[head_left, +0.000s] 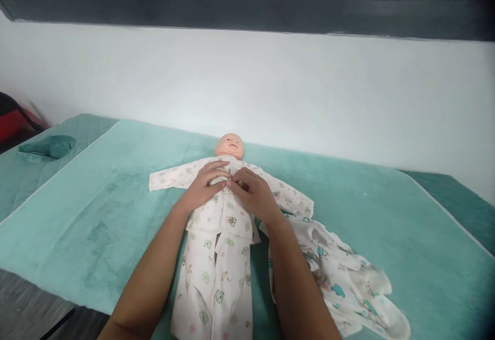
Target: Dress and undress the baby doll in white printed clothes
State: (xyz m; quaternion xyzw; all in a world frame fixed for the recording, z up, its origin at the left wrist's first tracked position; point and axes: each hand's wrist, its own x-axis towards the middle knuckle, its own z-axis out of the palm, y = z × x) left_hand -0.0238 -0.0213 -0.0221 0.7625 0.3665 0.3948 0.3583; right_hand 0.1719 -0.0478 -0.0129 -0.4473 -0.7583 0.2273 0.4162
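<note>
A baby doll [229, 145] lies on its back, dressed in a white long-sleeved shirt [205, 214] with small animal prints. Matching trousers [212, 283] cover its legs. Both sleeves spread out to the sides, and no doll hands show at the cuffs. My left hand [207, 184] rests on the chest, thumb and fingertips closing on the shirt's front edge. Right beside it, my right hand [252, 190] has curled fingers and thumb pinching the same front opening. Whatever small part lies between the fingertips is hidden.
Under the doll is a green padded mat [104, 201] with white edging. A second printed baby garment [340, 278] lies crumpled at the right, partly behind my right forearm. The white wall [247, 82] rises at the back. A red and black object [15, 123] stands far left.
</note>
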